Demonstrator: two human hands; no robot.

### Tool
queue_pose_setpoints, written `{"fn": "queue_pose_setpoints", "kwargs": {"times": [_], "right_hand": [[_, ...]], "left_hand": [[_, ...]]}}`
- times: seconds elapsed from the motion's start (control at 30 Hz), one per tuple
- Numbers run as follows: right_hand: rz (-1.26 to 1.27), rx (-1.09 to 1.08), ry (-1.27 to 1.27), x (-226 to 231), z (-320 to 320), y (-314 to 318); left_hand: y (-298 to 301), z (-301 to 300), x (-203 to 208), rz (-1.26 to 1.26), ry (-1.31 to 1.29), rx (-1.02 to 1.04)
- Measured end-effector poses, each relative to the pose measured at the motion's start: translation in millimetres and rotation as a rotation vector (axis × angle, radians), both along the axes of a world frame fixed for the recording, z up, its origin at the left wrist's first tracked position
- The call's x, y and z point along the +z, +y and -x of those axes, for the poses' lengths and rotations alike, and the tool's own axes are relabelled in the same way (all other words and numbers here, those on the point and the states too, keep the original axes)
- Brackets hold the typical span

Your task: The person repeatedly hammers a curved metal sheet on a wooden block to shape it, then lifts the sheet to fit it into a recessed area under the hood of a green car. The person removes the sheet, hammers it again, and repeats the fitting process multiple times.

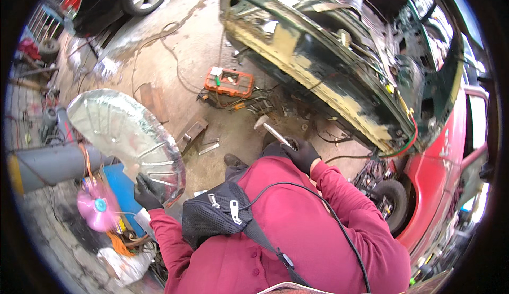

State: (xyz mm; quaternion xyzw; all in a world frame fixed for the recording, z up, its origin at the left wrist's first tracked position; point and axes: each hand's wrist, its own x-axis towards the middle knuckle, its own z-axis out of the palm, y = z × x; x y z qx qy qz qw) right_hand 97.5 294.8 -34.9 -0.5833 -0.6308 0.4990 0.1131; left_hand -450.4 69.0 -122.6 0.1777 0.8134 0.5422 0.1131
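Note:
My left hand (148, 192), in a black glove, grips the lower edge of a large rounded sheet-metal panel (124, 127). The panel is silver-grey, with raised ribs fanning toward its rim, and it stands tilted at my left. A hammer (275, 133) is in my right hand (304, 157), also gloved, with the fingers wrapped round the handle. Its head points up and to the left, apart from the panel.
An orange toolbox (245, 85) sits on the floor ahead, cables around it. A stripped dark-green car body (313, 63) fills the right front, beside a red car (432, 182). At left lie a grey gas cylinder (50, 168) and a pink container (95, 206).

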Motion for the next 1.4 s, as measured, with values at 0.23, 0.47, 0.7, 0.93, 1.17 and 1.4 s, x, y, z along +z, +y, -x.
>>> {"fn": "queue_pose_setpoints", "kwargs": {"times": [0.23,0.47,0.7,0.93,1.17,1.4], "right_hand": [[-0.346,-0.185,0.209,109,-68,46],[-0.644,-0.182,-0.129,225,-254,148],[-0.553,-0.091,-0.65,141,-531,304],[-0.207,-0.177,-0.95,11,-693,416],[-0.062,-0.493,-0.959,-75,-751,384],[-0.14,-0.513,-0.896,-23,-693,409]], "left_hand": [[70,-37,80,-0.008,0.084,-0.069],[140,-100,150,-0.077,0.063,-0.036],[248,-192,224,-0.162,0.211,-0.154],[315,-249,299,0.542,1.711,-0.379],[415,-343,335,0.018,0.739,-0.473],[483,-369,366,-0.034,0.998,-0.639]]}}
